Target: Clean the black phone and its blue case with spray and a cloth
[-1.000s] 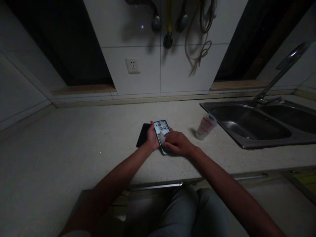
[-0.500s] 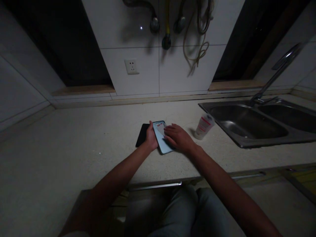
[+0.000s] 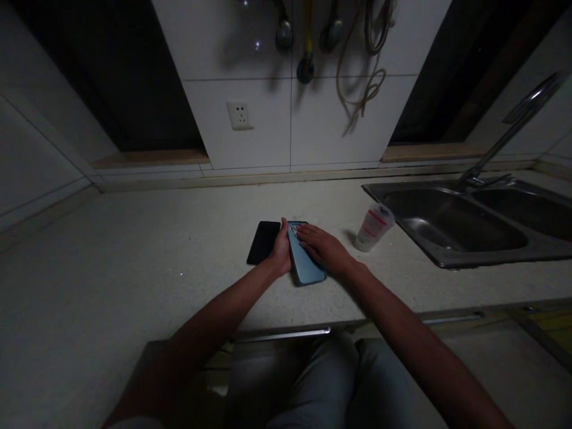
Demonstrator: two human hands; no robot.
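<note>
A light blue phone case (image 3: 308, 266), with a darker rim, is tilted slightly over the counter. My left hand (image 3: 280, 251) grips its left edge, thumb pointing up along the side. Flat across the upper part of the case lie the fingers of my right hand (image 3: 325, 245), covering much of it around the camera opening. Whether anything small is under those fingers is hidden. Just left of my left hand, a black phone (image 3: 263, 243) rests on the counter, its right side partly covered by the hand.
A clear plastic cup (image 3: 373, 227) with red print stands to the right on the pale counter (image 3: 147, 256). Beyond it is a steel double sink (image 3: 451, 220) with a faucet (image 3: 504, 131). A wall socket (image 3: 240, 115), pipes and a hanging cord (image 3: 357, 98) are on the tiled wall.
The phone case and both hands have shifted slightly right, and more of the black phone shows. My right fingers have slid toward the top of the case. The view has shifted a little.
</note>
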